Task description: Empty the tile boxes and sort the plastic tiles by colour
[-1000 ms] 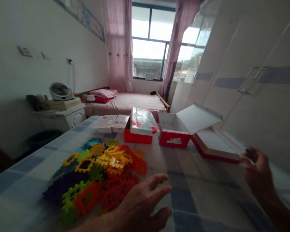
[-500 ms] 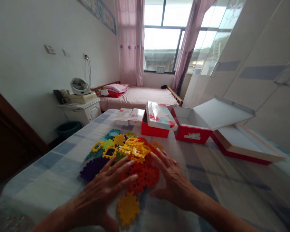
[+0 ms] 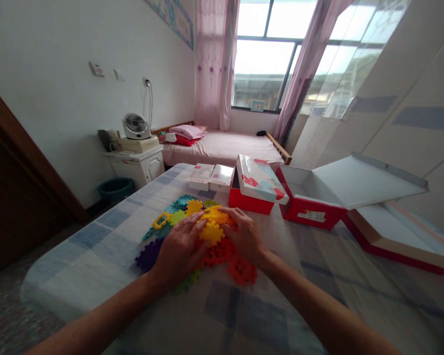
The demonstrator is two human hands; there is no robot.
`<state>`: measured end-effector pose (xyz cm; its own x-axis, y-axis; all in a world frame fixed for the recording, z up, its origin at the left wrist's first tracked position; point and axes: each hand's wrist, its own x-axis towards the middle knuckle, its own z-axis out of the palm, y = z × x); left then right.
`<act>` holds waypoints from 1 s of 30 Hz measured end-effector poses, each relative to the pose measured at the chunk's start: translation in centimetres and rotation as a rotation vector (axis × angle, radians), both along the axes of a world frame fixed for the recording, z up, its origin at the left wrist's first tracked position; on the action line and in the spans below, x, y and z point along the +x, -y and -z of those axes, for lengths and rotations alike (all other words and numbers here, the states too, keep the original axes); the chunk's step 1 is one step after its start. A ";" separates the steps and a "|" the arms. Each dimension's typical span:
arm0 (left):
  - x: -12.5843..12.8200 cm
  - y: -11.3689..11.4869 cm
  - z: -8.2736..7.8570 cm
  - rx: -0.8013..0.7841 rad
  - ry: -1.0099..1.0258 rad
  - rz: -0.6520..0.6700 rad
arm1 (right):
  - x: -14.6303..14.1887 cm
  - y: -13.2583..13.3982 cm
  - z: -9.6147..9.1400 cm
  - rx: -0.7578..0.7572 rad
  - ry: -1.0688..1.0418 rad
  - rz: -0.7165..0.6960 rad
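A pile of flat plastic snowflake-shaped pieces (image 3: 210,231) in yellow, orange, red, green, purple and teal lies on a blue-and-white checked tablecloth (image 3: 96,236). My left hand (image 3: 179,249) rests palm down on the left side of the pile, fingers spread. My right hand (image 3: 244,234) lies on the right side of the pile, fingers over orange and yellow pieces. A yellow piece (image 3: 211,230) sits between the two hands. Neither hand visibly grips a piece.
Beyond the pile stand a red box with a patterned lid askew (image 3: 257,187), an open red box with its white lid raised (image 3: 318,197), a flat red-edged box (image 3: 399,236) and two small white boxes (image 3: 210,176). A bed, cabinet with fan and bin stand behind.
Both hands moved forward onto the pile and closer together. The camera view shifted left and back. A yellow piece that lay at the near edge now sits between the hands.
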<state>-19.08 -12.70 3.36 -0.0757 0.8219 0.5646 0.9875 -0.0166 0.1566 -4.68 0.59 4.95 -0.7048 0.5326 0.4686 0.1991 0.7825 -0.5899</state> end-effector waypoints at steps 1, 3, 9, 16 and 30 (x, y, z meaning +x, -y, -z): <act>-0.4 -0.2 -0.3 0.032 0.032 -0.059 | -0.7 0.1 -0.4 -0.004 0.000 -0.012; -1.7 -0.5 -0.8 0.069 0.091 -0.173 | -1.7 0.4 -1.4 0.014 0.013 -0.048; -7.6 0.4 0.5 -0.129 0.329 -0.373 | 3.8 0.6 -1.4 0.173 0.176 0.029; -7.8 0.0 2.5 -0.133 0.562 -0.257 | 13.3 -1.2 3.9 0.101 0.358 0.378; -0.8 -1.9 1.6 0.165 0.811 -0.319 | 10.6 6.1 0.2 0.443 0.378 -0.269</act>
<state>-19.85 -10.76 1.75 -0.7154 0.6064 0.3470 0.5352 0.1563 0.8302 5.94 -5.54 4.80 -0.9465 0.1273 0.2964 0.0931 0.9876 -0.1266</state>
